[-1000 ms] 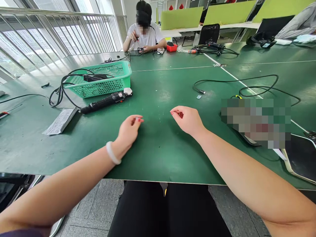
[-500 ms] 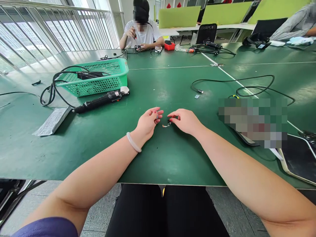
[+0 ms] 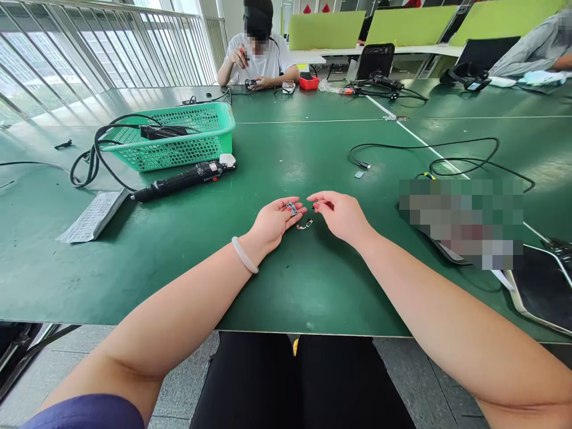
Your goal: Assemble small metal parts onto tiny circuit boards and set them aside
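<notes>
My left hand (image 3: 273,221) is palm up with its fingers stretched out, and a small silver-and-black flat part (image 3: 292,208) rests on the fingers. Just to the right, my right hand (image 3: 338,213) is palm down above the table. Its thumb and index finger pinch a tiny dark piece (image 3: 314,207), mostly hidden by the fingertips. Below, between the hands, a small flex strip (image 3: 305,225) with orange and white parts and a pale frame-like end lies on the green table (image 3: 286,280). The exact kind of these small parts is too fine to tell.
Left are a green basket (image 3: 179,140) with cables, a black electric screwdriver (image 3: 185,180) and a paper pad (image 3: 93,215). A black cable (image 3: 420,145) and small chip-like piece (image 3: 359,174) lie right, near a blurred object (image 3: 462,223). A person (image 3: 259,53) sits opposite.
My left hand has turned further palm up, showing the silver-and-black part. My right hand has lifted away from the flex strip, taking the dark piece that lay beside it.
</notes>
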Available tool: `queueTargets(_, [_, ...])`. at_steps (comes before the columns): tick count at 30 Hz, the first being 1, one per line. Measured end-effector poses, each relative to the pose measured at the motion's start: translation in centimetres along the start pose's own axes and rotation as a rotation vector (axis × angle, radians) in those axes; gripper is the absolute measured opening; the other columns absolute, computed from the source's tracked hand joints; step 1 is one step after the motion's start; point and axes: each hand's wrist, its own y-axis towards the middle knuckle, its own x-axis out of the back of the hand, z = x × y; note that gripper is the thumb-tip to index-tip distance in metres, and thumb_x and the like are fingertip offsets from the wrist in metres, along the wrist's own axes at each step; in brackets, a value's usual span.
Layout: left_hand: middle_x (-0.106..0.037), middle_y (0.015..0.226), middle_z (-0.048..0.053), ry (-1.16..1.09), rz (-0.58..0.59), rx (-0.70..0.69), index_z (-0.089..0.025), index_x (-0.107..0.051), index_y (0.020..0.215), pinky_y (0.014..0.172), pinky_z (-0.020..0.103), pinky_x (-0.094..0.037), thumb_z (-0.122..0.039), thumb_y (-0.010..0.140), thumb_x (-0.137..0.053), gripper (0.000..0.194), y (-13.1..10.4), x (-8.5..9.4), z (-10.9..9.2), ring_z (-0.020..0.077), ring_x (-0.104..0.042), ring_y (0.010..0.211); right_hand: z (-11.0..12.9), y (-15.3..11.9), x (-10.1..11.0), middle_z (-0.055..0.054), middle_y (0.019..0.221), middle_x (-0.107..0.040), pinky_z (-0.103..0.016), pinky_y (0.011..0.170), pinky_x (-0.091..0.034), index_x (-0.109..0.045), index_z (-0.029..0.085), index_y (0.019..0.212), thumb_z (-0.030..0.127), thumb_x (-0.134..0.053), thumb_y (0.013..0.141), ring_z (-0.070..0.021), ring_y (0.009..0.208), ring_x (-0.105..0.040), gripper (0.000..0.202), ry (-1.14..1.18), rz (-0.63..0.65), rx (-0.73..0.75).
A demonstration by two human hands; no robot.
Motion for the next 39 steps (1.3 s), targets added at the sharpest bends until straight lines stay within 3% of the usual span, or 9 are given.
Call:
queueTargets(3, [-0.069, 0.104, 0.012, 0.007, 0.040, -0.014, -0.009, -0.062, 0.102, 0.104, 0.033, -0.049, -0.003, 0.090, -0.049, 0.018, 0.1, 0.0, 0.2, 0.0128, -0.069, 0.092, 0.1, -0.1, -0.1, -0.004, 0.083, -0.073, -0.034, 0.078, -0.049, -0.073, 0.021, 0.088, 0.020, -0.051, 0.086, -0.0166, 0.079, -0.065, 0.022, 0.145, -0.055, -0.012])
queueTargets(7, [-0.071, 0.103, 0.011, 0.022, 0.083, -0.026, -0.009, -0.062, 0.100, 0.104, 0.036, -0.048, -0.003, 0.089, -0.051, 0.017, 0.0, -0.1, 0.5, 0.0117, -0.069, 0.086, 0.2, -0.1, -0.4, -0.003, 0.076, -0.071, -0.031, 0.067, -0.048, -0.070, 0.019, 0.086, 0.032, -0.061, 0.082, -0.0131, 0.064, -0.058, 0.016, 0.351, -0.038, -0.094])
queueTargets(12, [-0.074, 0.099, 0.011, 0.060, 0.133, -0.054, -0.009, -0.063, 0.106, 0.102, 0.038, -0.047, 0.001, 0.083, -0.056, 0.026, -0.1, 0.0, 0.6, 0.0121, -0.069, 0.087, 0.6, -0.2, -0.6, -0.004, 0.074, -0.071, -0.029, 0.060, -0.046, -0.067, 0.018, 0.077, 0.047, -0.076, 0.067, -0.0121, 0.062, -0.056, 0.032, 0.521, 0.008, -0.168])
queueTargets(20, [-0.074, 0.097, 0.008, 0.093, 0.275, -0.127, -0.011, -0.068, 0.106, 0.100, 0.038, -0.044, 0.003, 0.066, -0.068, 0.043, 0.1, 0.3, 1.1, 0.0142, -0.067, 0.092, 1.1, -0.6, -0.9, -0.002, 0.070, -0.066, -0.031, 0.061, -0.044, -0.065, 0.019, 0.069, 0.056, -0.082, 0.052, -0.0129, 0.064, -0.054, 0.044, 0.599, 0.019, -0.231])
queueTargets(29, [-0.074, 0.096, 0.007, 0.161, 0.242, -0.149, -0.012, -0.068, 0.112, 0.096, 0.037, -0.046, 0.001, 0.071, -0.067, 0.043, -0.4, 0.0, 0.6, 0.0136, -0.066, 0.088, 1.3, -0.7, -0.6, 0.002, 0.061, -0.059, -0.028, 0.057, -0.037, -0.062, 0.019, 0.060, 0.051, -0.089, 0.043, -0.0088, 0.056, -0.045, 0.045, 0.657, 0.030, -0.319])
queueTargets(39, [-0.075, 0.102, 0.008, 0.174, 0.241, -0.169, -0.013, -0.069, 0.113, 0.099, 0.038, -0.047, 0.002, 0.071, -0.066, 0.045, -0.4, 0.1, 0.8, 0.0143, -0.067, 0.092, 1.1, -0.6, -0.7, 0.002, 0.061, -0.058, -0.027, 0.052, -0.029, -0.062, 0.019, 0.061, 0.054, -0.088, 0.044, -0.0071, 0.053, -0.036, 0.046, 0.655, 0.024, -0.334])
